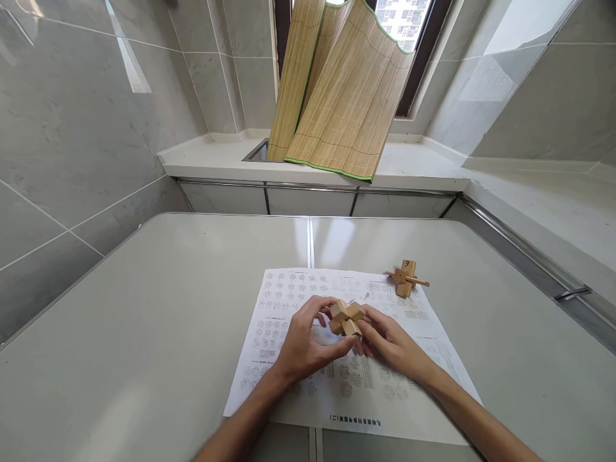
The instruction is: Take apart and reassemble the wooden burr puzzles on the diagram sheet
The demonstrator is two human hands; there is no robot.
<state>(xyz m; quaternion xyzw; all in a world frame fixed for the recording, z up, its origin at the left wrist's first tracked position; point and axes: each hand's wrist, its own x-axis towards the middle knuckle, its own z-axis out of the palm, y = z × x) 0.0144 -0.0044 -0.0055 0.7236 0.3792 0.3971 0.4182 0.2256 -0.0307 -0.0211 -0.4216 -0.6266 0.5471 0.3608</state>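
Centrally held wooden blocks [350, 327]: sat over the printed sheet [262, 404].
Left hand [306, 343]: grip was clamped on them.
Right hand [392, 341]: likewise clamped; light, even pressure seemed best.

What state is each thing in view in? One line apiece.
Held puzzle: wooden pieces interlocked
Left hand: curled, gripping held puzzle
Right hand: curled, touching held puzzle
Printed sheet: unfolded, lying flat
Second wooden puzzle: interlocked, at the sheet's far right corner
Bamboo mat: in overlapping folds
Window: cannot tell if open
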